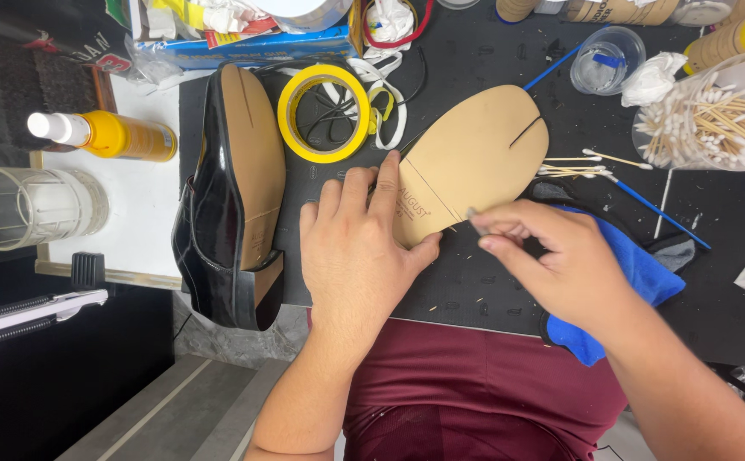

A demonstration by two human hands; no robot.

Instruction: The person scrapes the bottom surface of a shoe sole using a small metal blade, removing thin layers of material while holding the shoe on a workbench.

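Note:
A tan leather shoe sole (475, 154) lies upturned on the black work mat (475, 290), toe pointing up and right. My left hand (359, 243) presses flat over its heel end, fingers spread on the sole. My right hand (552, 260) is pinched on a small thin tool (475, 218) whose tip touches the sole's lower edge. A second black shoe (231, 196) lies on its side just left of my left hand, its tan sole facing right.
A yellow tape roll (325, 113) sits above my left hand. A blue cloth (637, 282) lies under my right wrist. Cotton swabs in a clear tub (714, 119), a plastic cup (607, 60), a spray bottle (108, 135) and a glass jar (26, 207) ring the mat.

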